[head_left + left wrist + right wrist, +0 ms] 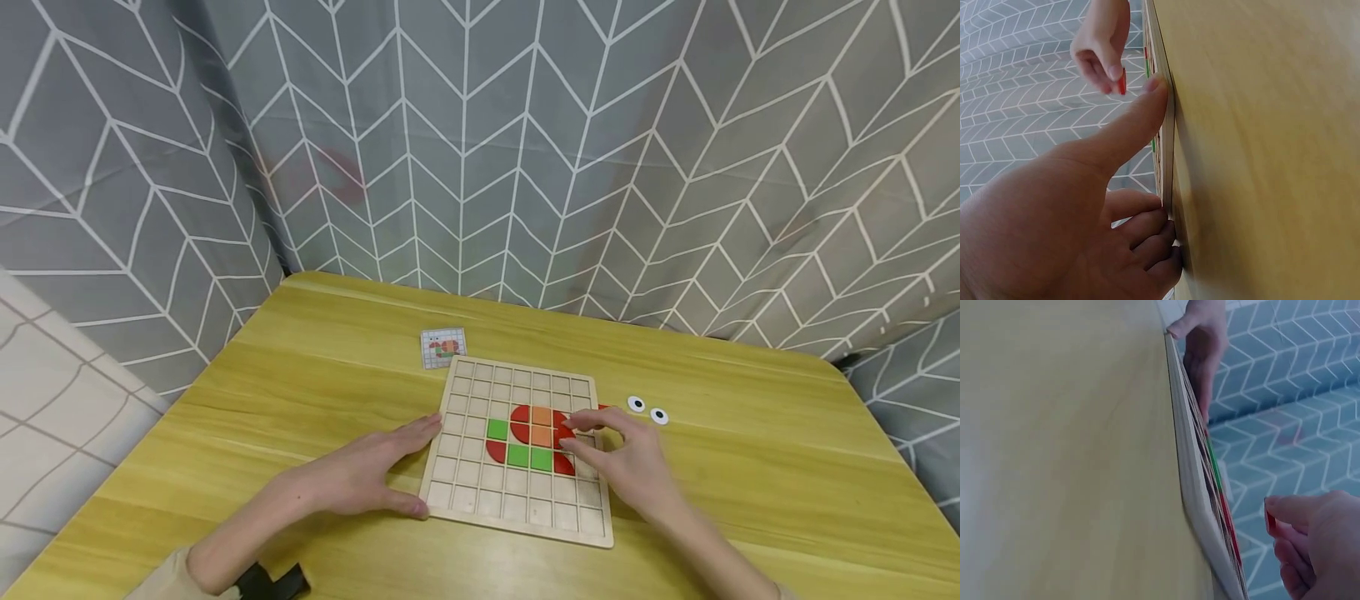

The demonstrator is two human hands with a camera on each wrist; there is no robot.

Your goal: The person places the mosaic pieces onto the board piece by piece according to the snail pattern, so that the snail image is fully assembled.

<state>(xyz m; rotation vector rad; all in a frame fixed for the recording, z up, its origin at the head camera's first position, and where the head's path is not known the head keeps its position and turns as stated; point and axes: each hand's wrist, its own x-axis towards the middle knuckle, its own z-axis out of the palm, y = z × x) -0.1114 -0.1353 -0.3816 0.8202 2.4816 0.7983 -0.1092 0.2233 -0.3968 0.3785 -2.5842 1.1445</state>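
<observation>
A square wooden grid board [517, 510] lies on the table, with red, green and orange tiles grouped in its middle cells. My left hand [356, 473] rests along the board's left side, thumb [1154, 87] at the near corner and fingers against the edge. Above the board's right half, my right hand [637, 462] pinches a small red tile [1270, 517] between thumb and fingertips. That tile is held off the board in both wrist views. In the head view the fingers partly cover the right-hand tiles.
Beyond the board's far left corner lies a small picture card [441, 345]. Two eye-patterned discs [648, 410] sit to the right, near a red piece [604, 407] partly hidden by the right hand. A black object [273, 582] lies by the left forearm. Patterned curtain [465, 150] hangs behind.
</observation>
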